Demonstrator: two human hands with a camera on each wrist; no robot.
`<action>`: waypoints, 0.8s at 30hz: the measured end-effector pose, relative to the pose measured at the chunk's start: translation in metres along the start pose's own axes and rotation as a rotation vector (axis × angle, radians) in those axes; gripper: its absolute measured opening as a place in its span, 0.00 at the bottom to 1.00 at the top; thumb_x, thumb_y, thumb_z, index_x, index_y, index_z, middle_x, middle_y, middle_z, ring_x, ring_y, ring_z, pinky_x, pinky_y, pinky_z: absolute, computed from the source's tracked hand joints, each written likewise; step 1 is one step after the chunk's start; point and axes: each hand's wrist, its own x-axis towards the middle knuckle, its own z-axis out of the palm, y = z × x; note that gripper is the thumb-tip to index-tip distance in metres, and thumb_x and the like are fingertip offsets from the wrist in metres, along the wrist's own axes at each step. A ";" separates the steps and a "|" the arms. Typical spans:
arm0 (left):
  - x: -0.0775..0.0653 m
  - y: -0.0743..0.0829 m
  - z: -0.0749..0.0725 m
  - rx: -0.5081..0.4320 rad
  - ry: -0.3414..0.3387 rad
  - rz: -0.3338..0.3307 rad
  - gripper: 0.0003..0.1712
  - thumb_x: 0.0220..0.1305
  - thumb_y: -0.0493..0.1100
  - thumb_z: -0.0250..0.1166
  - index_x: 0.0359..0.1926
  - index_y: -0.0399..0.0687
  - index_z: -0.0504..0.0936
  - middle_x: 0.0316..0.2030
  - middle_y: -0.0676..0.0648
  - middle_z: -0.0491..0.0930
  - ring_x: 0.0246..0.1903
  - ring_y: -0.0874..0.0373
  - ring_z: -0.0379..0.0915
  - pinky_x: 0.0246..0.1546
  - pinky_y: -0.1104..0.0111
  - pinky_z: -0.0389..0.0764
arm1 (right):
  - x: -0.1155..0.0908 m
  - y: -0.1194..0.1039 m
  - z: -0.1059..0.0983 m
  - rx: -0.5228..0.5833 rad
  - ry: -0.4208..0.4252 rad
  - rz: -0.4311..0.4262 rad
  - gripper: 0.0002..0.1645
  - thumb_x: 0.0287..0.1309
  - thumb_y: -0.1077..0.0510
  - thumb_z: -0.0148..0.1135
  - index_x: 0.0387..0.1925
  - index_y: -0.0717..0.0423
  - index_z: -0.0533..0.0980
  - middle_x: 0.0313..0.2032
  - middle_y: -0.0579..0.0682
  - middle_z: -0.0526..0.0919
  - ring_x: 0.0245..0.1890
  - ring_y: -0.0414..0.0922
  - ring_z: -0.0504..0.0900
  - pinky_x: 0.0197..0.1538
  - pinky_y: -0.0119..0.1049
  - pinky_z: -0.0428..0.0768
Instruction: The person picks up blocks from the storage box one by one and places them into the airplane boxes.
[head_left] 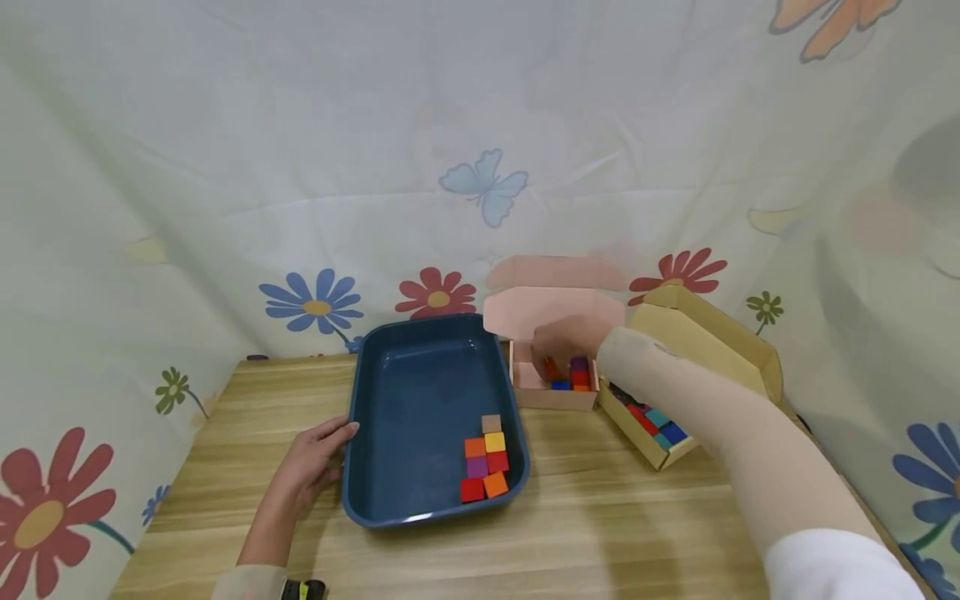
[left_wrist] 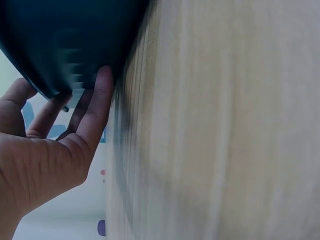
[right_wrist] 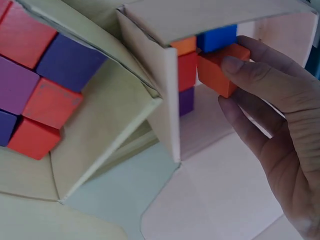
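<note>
My right hand [right_wrist: 280, 100] pinches an orange block [right_wrist: 220, 70] between thumb and fingers inside the small pink box [head_left: 555, 400]. Beside that block in the right wrist view are a blue block [right_wrist: 218, 38], a red block [right_wrist: 187, 71] and a purple block [right_wrist: 186, 101]. At the left side of the dark blue tray [head_left: 408, 392], my left hand [head_left: 311, 458] touches the rim and outer wall with extended, spread fingers [left_wrist: 97, 110]. Several coloured blocks [head_left: 486, 467] lie grouped in the tray's near right corner.
A yellowish cardboard box [head_left: 648, 446] with its lid raised stands right of the pink box, holding several blocks [right_wrist: 30, 65]. Behind the wooden table [head_left: 570, 533] hangs a flowered curtain [head_left: 375, 208]. The right forearm passes over the yellowish box.
</note>
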 end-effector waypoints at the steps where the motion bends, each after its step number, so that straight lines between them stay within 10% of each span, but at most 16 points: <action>1: 0.000 0.000 0.000 0.001 -0.001 0.000 0.45 0.70 0.57 0.66 0.77 0.42 0.61 0.67 0.37 0.66 0.48 0.58 0.75 0.48 0.60 0.85 | 0.002 0.000 0.002 -0.022 -0.016 -0.017 0.20 0.53 0.62 0.78 0.36 0.27 0.88 0.36 0.35 0.81 0.38 0.42 0.77 0.32 0.32 0.83; 14: 0.001 0.000 0.001 -0.009 -0.007 0.014 0.43 0.70 0.57 0.66 0.77 0.43 0.62 0.61 0.41 0.68 0.47 0.59 0.73 0.47 0.61 0.85 | 0.007 0.004 0.012 0.028 -0.171 -0.007 0.33 0.54 0.73 0.68 0.46 0.28 0.85 0.46 0.40 0.80 0.43 0.44 0.74 0.35 0.32 0.82; 24: 0.001 -0.001 0.002 -0.026 -0.009 0.023 0.42 0.71 0.55 0.65 0.77 0.42 0.61 0.63 0.40 0.67 0.47 0.59 0.74 0.47 0.61 0.85 | -0.003 0.000 0.003 -0.007 -0.053 -0.037 0.23 0.61 0.63 0.69 0.51 0.33 0.86 0.49 0.38 0.83 0.42 0.41 0.76 0.38 0.32 0.82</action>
